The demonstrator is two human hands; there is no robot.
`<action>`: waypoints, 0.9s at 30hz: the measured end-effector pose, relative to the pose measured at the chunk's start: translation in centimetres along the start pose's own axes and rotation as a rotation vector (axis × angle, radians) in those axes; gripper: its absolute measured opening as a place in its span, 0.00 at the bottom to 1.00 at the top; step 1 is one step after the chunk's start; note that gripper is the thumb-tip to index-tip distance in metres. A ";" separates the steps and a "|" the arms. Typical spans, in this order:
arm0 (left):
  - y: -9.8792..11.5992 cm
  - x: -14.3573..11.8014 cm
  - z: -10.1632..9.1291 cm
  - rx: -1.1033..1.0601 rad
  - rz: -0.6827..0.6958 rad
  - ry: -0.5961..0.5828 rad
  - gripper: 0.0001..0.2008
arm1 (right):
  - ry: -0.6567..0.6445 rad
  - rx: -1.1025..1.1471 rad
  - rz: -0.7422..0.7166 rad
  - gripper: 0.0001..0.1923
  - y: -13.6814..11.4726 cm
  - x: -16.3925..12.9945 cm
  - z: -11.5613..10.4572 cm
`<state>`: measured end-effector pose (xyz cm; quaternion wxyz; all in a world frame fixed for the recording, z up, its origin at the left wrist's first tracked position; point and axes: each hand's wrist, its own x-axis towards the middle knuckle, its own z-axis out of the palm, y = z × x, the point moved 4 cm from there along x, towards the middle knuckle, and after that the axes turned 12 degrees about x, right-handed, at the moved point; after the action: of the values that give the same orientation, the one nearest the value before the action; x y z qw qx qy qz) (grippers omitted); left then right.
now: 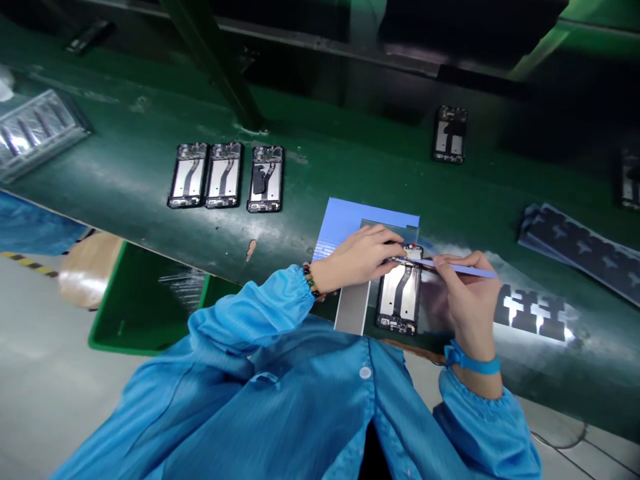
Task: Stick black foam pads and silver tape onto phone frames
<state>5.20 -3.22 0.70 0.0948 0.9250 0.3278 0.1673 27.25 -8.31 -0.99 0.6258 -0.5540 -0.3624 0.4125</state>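
A phone mid-frame with its back off (399, 300) lies in front of me, its silver plate and dark flex cable showing. My left hand (363, 253) reaches over its upper left edge, fingers bent and thumb close to the forefinger at the phone's top part. My right hand (467, 283) pinches slim lavender tweezers (470, 269), whose tip meets the left fingertips over the upper board. What lies between those fingertips is hidden. Under and beside the left hand are a blue sheet (345, 223) and a grey strip (352, 310).
Three similar phone bodies stand left: one (188, 176), a second (223, 176) and a third (265, 180). Another (449, 135) lies farther back. Black die-cut stickers (533, 313) and sticker sheets (585, 250) are at right. A green post (215, 67) rises behind; a green bin (145, 307) sits below left.
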 end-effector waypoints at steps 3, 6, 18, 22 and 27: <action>0.5 -0.2 -0.1 0.121 0.035 0.018 0.11 | 0.001 -0.008 0.004 0.23 0.0 0.1 -0.2; 1.4 -0.3 -0.1 0.277 0.078 0.046 0.11 | 0.076 0.017 -0.042 0.23 -0.8 0.1 -1.5; 2.5 -0.6 0.7 0.356 0.160 0.065 0.08 | 0.323 0.038 -0.104 0.20 -1.5 -2.0 -4.6; 3.5 -0.3 0.7 0.302 0.178 0.098 0.08 | 0.325 -0.044 -0.115 0.18 -3.2 -2.4 -7.5; 8.4 1.1 1.6 0.208 0.401 0.064 0.13 | 0.388 -0.136 -0.085 0.19 -4.3 -3.3 -12.7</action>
<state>11.43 -9.10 1.84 -0.0467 0.9706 0.1559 0.1772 38.01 -16.56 1.75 0.6620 -0.6480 -0.2852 0.2459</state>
